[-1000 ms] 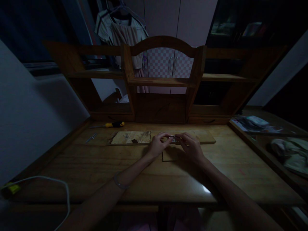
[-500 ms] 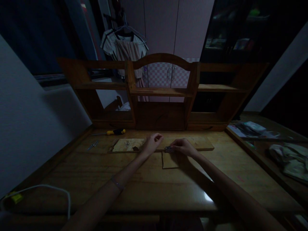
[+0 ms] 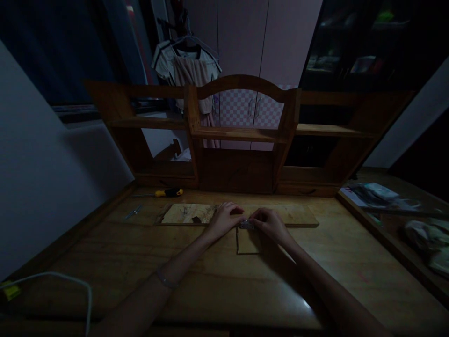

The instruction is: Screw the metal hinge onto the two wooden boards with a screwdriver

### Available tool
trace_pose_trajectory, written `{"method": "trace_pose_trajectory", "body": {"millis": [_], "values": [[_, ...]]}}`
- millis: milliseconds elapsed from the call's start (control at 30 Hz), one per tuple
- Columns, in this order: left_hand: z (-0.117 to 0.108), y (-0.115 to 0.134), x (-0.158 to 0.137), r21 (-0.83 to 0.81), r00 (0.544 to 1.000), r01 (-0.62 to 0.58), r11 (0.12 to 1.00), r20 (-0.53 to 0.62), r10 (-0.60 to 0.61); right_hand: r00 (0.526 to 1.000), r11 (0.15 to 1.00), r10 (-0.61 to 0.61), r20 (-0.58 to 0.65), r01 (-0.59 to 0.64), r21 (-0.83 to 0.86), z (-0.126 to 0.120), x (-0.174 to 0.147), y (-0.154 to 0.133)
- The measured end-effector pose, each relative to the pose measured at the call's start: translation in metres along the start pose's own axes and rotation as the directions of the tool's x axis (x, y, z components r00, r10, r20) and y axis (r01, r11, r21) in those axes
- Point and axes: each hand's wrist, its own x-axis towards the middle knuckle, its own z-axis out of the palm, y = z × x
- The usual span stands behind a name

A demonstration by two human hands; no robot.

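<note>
A small silvery metal hinge (image 3: 247,225) lies where a long wooden board (image 3: 294,215) meets a short wooden piece (image 3: 248,242) on its near side. My right hand (image 3: 271,224) pinches the hinge at its right end between thumb and fingertips. From the left, my left hand (image 3: 226,220) rests over the long board, its thumb tip at the hinge's left edge and its curved fingers apart from the thumb. Part of the long board is hidden beneath both hands. Its left part is pale, with dark, ragged damage.
A yellow-and-black screwdriver (image 3: 169,193) lies at the back left, near some thin metal pieces (image 3: 133,212). A wooden shelf unit (image 3: 238,135) stands along the desk's back. A white cable (image 3: 70,277) curves at the front left. Cloth (image 3: 430,243) lies beyond the right edge.
My left hand has come down and right, its thumb now at the hinge. The right hand keeps hold of the hinge, which now lies flatter across the joint. The view has shifted slightly.
</note>
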Motion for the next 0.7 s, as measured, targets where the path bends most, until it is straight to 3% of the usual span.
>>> {"method": "trace_pose_trajectory", "body": {"millis": [267, 433, 700], "values": [[0.001, -0.002, -0.003, 0.029, 1.000, -0.027, 0.999, -0.009, 0.027, 0.973, 0.974, -0.202, 0.113, 0.212, -0.082, -0.010, -0.012, -0.016], [-0.001, 0.005, -0.005, -0.008, 0.999, -0.012, 1.000, -0.030, 0.012, 0.941, 0.913, -0.287, 0.180, 0.325, -0.245, -0.011, -0.012, -0.015], [-0.005, 0.012, -0.003, -0.037, 0.994, 0.062, 0.997, -0.084, -0.065, 0.936, 0.903, -0.300, 0.182, 0.340, -0.261, -0.011, -0.009, -0.008]]}}
